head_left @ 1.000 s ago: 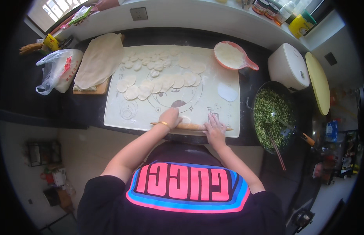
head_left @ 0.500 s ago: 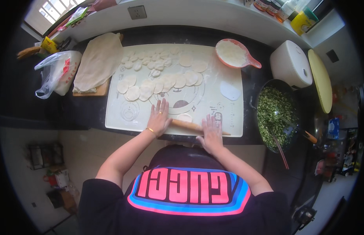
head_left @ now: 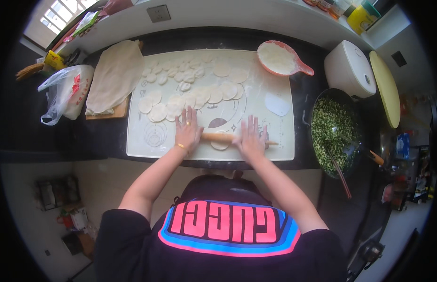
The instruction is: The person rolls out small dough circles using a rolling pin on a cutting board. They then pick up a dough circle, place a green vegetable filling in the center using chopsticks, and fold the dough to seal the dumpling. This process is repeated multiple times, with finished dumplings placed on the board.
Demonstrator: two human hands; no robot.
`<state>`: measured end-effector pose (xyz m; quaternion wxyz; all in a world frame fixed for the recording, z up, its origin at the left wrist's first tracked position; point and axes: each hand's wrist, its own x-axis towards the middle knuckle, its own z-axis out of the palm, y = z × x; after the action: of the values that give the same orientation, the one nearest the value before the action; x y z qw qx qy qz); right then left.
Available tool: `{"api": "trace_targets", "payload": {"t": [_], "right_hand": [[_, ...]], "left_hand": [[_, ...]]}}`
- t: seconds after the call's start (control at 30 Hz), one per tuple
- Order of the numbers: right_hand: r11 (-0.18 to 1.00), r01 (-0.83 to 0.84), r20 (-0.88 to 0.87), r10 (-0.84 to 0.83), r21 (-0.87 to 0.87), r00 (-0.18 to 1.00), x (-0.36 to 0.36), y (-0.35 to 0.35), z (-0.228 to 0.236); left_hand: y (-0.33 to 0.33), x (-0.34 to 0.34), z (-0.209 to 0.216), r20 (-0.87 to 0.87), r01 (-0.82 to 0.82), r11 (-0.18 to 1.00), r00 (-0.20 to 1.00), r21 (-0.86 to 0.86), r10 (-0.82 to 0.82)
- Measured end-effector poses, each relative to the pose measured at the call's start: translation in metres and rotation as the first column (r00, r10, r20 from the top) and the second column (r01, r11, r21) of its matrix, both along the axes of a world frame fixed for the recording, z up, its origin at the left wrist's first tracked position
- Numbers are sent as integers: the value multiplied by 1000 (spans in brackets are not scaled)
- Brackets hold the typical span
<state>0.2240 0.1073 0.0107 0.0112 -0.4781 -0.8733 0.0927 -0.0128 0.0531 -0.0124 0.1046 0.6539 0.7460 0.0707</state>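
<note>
Both palms press on a wooden rolling pin (head_left: 218, 137) lying crosswise near the front of a pale dough mat (head_left: 169, 136). My left hand (head_left: 188, 129) rests on its left end, fingers stretched forward. Toward its right end lies my right hand (head_left: 251, 140), fingers flat and spread. Neither hand wraps round the pin. Beneath the pin, between my hands, is a small round dough wrapper (head_left: 220, 144). Overlapping rolled wrappers (head_left: 175, 108) run across the mat beyond my left hand. Farther back sit several small dough pieces (head_left: 180, 76).
A red-rimmed bowl of flour (head_left: 277, 58) stands at the mat's far right corner, with a white scraper (head_left: 276, 104) nearer. Rightward is a pan of chopped green filling (head_left: 335, 131) with chopsticks. On the left are a dough sheet (head_left: 114, 75) on a board and a plastic bag (head_left: 70, 91).
The rolling pin has rolled forward, away from me, with both hands. It now crosses the wrapper, which shows on its near side. My right hand has shifted slightly left.
</note>
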Motion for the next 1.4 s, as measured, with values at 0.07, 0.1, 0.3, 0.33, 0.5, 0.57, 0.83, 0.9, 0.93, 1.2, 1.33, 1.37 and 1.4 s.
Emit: {"api": "trace_targets", "payload": {"t": [0.07, 0.1, 0.3, 0.33, 0.5, 0.57, 0.83, 0.9, 0.93, 1.2, 1.33, 1.37, 1.4], "right_hand": [[995, 76, -71, -70, 72, 995, -11, 30, -3], [995, 87, -53, -84, 51, 995, -7, 30, -4], [995, -90, -21, 90, -38, 996, 31, -21, 11], [997, -73, -41, 72, -12, 997, 24, -16, 6], [996, 29, -78, -22, 89, 997, -2, 39, -8], [1000, 28, -67, -28, -12, 997, 15, 33, -10], [1000, -24, -118, 23, -12, 993, 22, -1, 1], [994, -38, -75, 46, 102, 996, 13, 12, 0], [996, -41, -85, 48, 75, 995, 13, 10, 1], [979, -162, -136, 178, 124, 975, 46, -35, -8], [994, -81, -332, 99, 70, 938, 41, -21, -12], [995, -83, -312, 98, 60, 945, 44, -21, -12], [995, -87, -294, 98, 50, 951, 48, -24, -11]], "left_hand": [[24, 2, 4, 22, -103, 994, 994, 35, 103], [30, 2, 5, 36, -156, 986, 987, 51, 154], [-47, 11, 8, 31, 35, 986, 999, -166, -30], [-46, 12, 8, 10, -6, 984, 1000, -178, 8], [-3, 10, 9, -23, -198, 980, 980, 11, 198], [-13, 16, 14, -6, -116, 993, 993, -10, 116], [-29, 17, 10, -11, -51, 998, 999, -24, 51], [-10, 7, -4, 25, -164, 983, 986, 88, 162], [-8, 7, -5, -19, -188, 982, 982, 33, 188], [-49, 8, 0, 10, 24, 1000, 1000, 5, -24], [-2, 19, 5, 380, -23, 987, 924, 161, -41], [10, 27, 6, 430, 33, 988, 898, 150, -96], [23, 36, 7, 478, 89, 986, 866, 143, -148]]}}
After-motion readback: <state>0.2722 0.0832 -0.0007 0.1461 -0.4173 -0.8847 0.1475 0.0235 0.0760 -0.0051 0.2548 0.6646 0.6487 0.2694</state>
